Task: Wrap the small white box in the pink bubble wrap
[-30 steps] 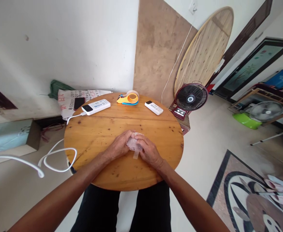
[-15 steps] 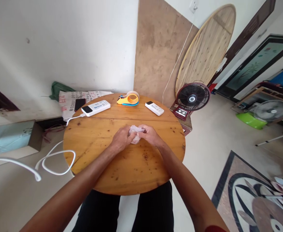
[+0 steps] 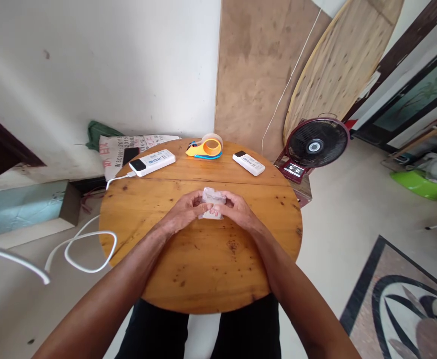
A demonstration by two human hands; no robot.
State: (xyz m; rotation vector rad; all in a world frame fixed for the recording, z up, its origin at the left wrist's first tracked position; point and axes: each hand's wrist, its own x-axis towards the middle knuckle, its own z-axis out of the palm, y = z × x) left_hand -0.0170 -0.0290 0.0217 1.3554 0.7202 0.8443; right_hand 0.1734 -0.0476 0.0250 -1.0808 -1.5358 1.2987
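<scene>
Your left hand (image 3: 184,211) and right hand (image 3: 239,208) meet over the desk (image 3: 203,269), both gripping the packet (image 3: 213,196) between them. Your thumbs lie across its near face, almost tip to tip, while your fingers curl around its two sides. Each grip is closed on the packet; neither hand is spare.

The packet is small, pale and crinkled, in see-through wrap, with some red marks showing just below your thumbs. It sits near the middle of the desk; you cannot tell from this angle whether its underside touches the wood.

As for how far you are, the packet looks gathered into a compact shape, so the handling seems well under way. What is left is harder to judge: your thumbs hide much of the near face, and you cannot tell whether the wrap is sealed or loose. The packet has not yet been let go.

The tape dispenser (image 3: 200,149) lies beyond your hands at the far edge, untouched. A cabled device (image 3: 156,162) is to its left and a loose device (image 3: 248,163) to its right, both well apart from your fingers.
</scene>
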